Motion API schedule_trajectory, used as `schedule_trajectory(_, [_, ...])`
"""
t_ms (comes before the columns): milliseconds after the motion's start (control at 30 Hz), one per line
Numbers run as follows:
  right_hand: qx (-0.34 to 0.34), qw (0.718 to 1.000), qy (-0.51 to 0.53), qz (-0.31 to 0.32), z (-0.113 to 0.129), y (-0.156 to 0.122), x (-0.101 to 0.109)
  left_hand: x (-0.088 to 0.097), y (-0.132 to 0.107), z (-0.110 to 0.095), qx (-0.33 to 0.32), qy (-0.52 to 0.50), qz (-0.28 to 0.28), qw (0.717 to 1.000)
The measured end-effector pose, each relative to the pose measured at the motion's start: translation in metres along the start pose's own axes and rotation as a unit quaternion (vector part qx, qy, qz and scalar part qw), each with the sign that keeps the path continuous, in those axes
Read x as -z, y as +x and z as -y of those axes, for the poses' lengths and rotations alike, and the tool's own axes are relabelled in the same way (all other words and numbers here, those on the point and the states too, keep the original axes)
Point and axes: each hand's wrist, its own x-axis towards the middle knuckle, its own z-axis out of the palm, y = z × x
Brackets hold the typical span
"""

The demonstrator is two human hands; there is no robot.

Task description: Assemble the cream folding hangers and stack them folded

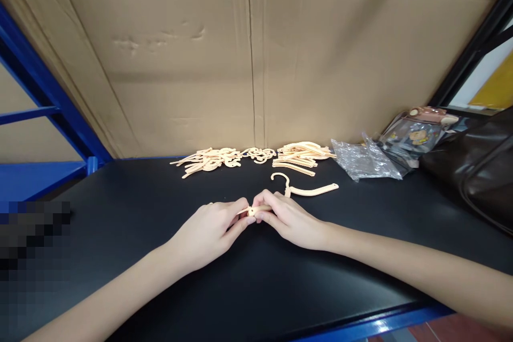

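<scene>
Cream plastic hanger pieces (252, 211) meet between my two hands, just above the black table. My left hand (214, 230) is closed in a pinch on the left side of the joint. From the right, my right hand (286, 219) grips an arm-like hanger piece (262, 207) with thumb and fingers. Most of both parts is hidden by my fingers. Behind my right hand lies a hanger with a hook and one arm (315, 191) pointing right.
At the back lie a left pile of hanger arms (212, 160), a small pile of hooks (260, 155) and a right pile of arms (302, 156). Clear plastic bags (364, 159) and a dark leather bag (473, 165) stand right. Cardboard (172, 64) walls the back.
</scene>
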Motion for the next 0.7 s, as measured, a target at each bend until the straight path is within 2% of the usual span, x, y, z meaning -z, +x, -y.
schedule_trajectory(200, [0.003, 1.0, -0.002, -0.003, 0.0003, -0.0005, -0.0001, -0.0001, -0.0016, 0.0018, -0.029, 0.041, -0.012, 0.999])
schedule_trajectory(467, [0.006, 1.0, -0.015, 0.002, 0.0018, -0.0004, 0.0006, -0.0038, -0.0029, 0.0032, -0.082, 0.151, -0.04, 0.984])
schedule_trajectory(567, [0.013, 1.0, -0.013, 0.003, 0.0011, -0.0009, 0.0006, -0.0065, -0.0031, 0.0053, -0.12, 0.218, -0.072, 0.966])
schedule_trajectory(700, [0.02, 1.0, -0.015, 0.012, -0.001, -0.0015, -0.0004, -0.0078, -0.0039, 0.0047, -0.184, 0.309, -0.122, 0.925])
